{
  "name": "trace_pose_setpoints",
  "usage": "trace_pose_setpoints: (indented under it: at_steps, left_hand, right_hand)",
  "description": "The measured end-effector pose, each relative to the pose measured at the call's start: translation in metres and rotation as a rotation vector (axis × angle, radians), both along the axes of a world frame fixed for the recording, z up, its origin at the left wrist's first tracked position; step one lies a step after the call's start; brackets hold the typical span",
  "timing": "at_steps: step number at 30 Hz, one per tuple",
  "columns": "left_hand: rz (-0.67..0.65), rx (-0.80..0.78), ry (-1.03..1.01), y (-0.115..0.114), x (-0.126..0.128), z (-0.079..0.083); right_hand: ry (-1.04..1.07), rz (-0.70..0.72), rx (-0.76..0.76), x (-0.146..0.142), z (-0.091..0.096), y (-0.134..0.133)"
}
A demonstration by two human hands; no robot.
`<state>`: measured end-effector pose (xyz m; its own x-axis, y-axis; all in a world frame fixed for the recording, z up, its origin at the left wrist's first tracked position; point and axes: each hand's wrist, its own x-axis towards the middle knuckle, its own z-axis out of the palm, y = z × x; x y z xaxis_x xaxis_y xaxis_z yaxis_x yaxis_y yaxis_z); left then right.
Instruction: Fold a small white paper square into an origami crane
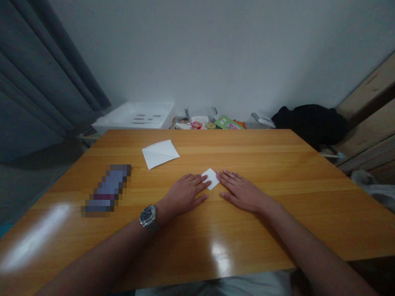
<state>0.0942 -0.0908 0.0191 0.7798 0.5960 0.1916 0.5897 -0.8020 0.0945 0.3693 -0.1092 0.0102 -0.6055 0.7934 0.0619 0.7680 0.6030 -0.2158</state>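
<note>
A small white square of paper lies flat on the wooden table, turned so that one corner points away from me. My left hand rests flat with its fingers stretched out, and its fingertips lie on the paper's left side. From the other side my right hand lies flat too, fingertips touching the paper's right corner. Neither hand grips anything. A metal watch is on my left wrist.
A larger white sheet with a torn, perforated edge lies farther back on the left. Nearer on the left is a pixelated dark flat object. Behind the table stand a white plastic tray, a green booklet and a black bundle.
</note>
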Motion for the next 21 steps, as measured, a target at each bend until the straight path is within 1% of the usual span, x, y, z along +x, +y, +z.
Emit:
trace_pose_setpoints:
  at_steps: [5,10,15,18,21]
  left_hand:
    - [0.009,0.007,0.002,0.000,0.001,-0.001]
    - [0.011,0.009,0.009,-0.001,0.003,0.001]
    - [0.006,0.003,-0.005,-0.002,0.003,0.001]
    - [0.002,-0.007,-0.012,-0.002,0.002,0.001]
    - [0.000,-0.015,-0.022,-0.001,0.002,0.001]
  right_hand:
    - [-0.009,-0.018,-0.030,0.006,0.003,0.000]
    - [0.010,0.006,0.023,-0.005,0.004,0.000]
    - [-0.006,0.042,0.013,-0.013,0.002,-0.003]
    - [0.009,0.020,0.017,-0.010,0.001,-0.002]
    - [0.071,-0.012,0.010,-0.003,0.001,0.001]
